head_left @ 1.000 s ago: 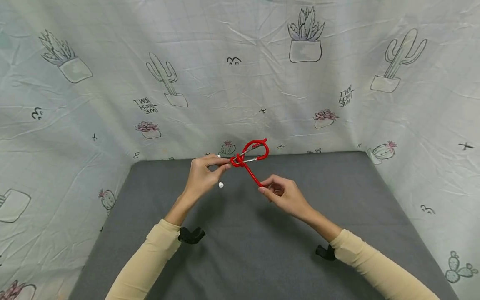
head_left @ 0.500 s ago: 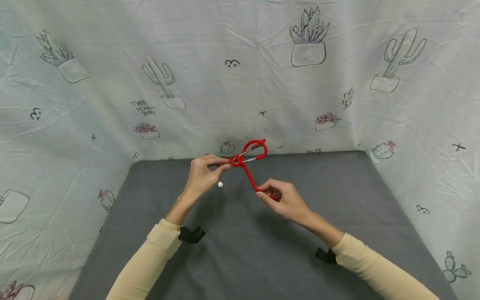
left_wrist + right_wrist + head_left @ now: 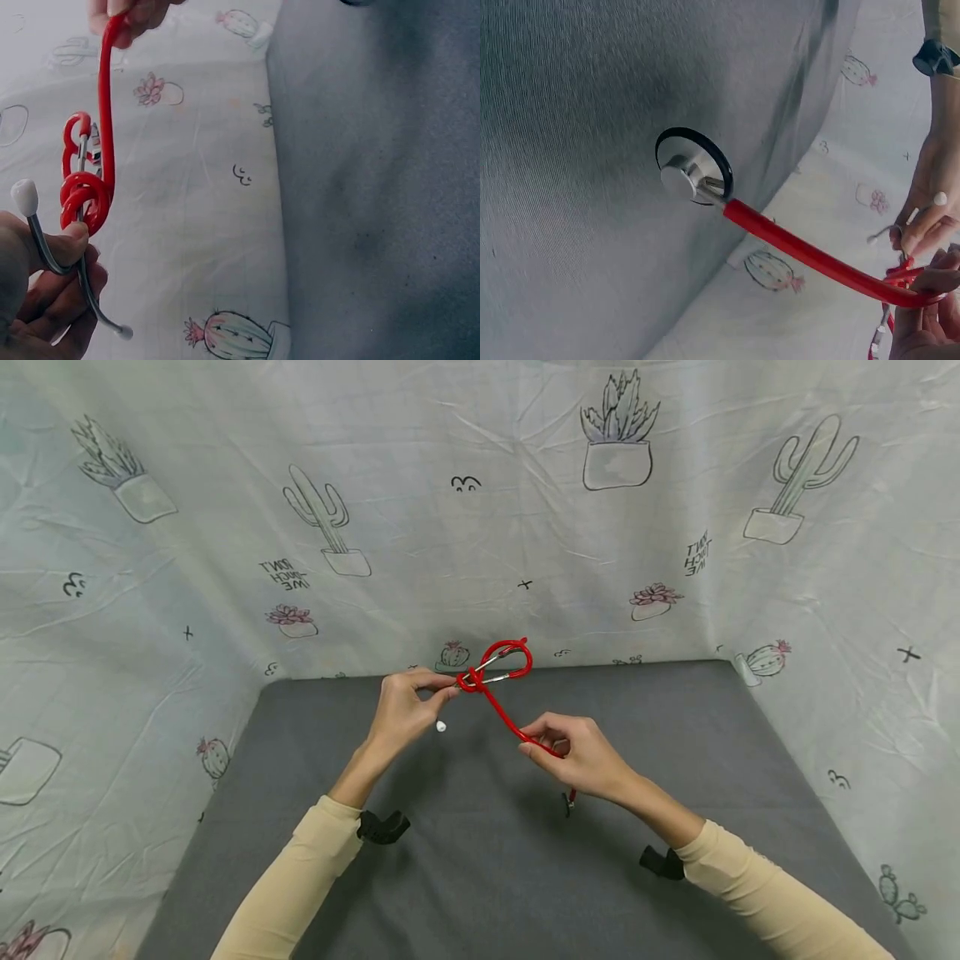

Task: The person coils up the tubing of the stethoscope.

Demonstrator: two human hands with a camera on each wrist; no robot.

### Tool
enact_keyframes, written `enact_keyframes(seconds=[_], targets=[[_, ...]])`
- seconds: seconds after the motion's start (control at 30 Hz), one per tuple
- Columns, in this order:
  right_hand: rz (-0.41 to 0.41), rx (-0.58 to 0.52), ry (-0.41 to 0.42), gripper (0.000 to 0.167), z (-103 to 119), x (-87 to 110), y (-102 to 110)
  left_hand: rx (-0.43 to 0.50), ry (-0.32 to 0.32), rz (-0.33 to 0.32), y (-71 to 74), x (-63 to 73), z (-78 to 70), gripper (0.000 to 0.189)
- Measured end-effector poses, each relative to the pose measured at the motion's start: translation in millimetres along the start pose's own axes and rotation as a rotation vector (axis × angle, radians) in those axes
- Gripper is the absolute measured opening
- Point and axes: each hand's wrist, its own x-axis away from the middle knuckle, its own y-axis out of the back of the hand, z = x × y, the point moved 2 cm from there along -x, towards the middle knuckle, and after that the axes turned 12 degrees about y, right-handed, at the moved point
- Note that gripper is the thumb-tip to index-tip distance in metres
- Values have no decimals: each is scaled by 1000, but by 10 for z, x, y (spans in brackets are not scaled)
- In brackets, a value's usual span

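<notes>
A stethoscope with red tubing (image 3: 501, 712) is held between both hands above the grey surface. My left hand (image 3: 405, 706) pinches its metal ear tubes (image 3: 84, 281) between thumb and fingers, just below where the red tubing wraps round them in a tight coil. White ear tips (image 3: 24, 196) stick out on either side of those fingers. Beyond the coil, the tubing forms a loop (image 3: 529, 660) around the metal parts. My right hand (image 3: 577, 752) pinches the tubing's other length. Past that hand, the silver chest piece (image 3: 681, 177) with a black rim hangs at the tube's end.
Grey cloth covers the tabletop (image 3: 480, 860) beneath both hands. White fabric (image 3: 420, 527) printed with cacti encloses the back and both sides, meeting the table's far edge just behind the stethoscope. Black wrist mounts (image 3: 384, 828) sit under the sleeves.
My right hand has shifted slightly right and its grip on the tubing has changed. The chest piece now shows hanging below that hand. My left hand stays nearly still on the ear tubes.
</notes>
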Motion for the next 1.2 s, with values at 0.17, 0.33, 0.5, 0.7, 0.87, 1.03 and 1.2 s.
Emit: enact_keyframes(seconds=[0.17, 0.33, 0.5, 0.7, 0.87, 1.03, 1.2], targets=[[43, 23, -2, 13, 71, -19, 96, -21, -9, -14, 13, -26, 10, 11], [83, 51, 14, 13, 147, -21, 186, -65, 9, 24, 19, -20, 20, 11], [160, 92, 72, 19, 245, -55, 325, -111, -13, 85, 12, 0, 5, 11], [269, 232, 197, 20, 440, -206, 565, -132, -86, 201, -25, 62, -60, 12], [348, 340, 269, 21, 584, -356, 699, -172, -146, 274, -78, 118, -125, 13], [366, 423, 310, 20, 649, -484, 754, -165, -217, 322, -122, 187, -149, 14], [337, 459, 333, 20, 600, -593, 802, -112, -347, 372, -178, 265, -171, 14]])
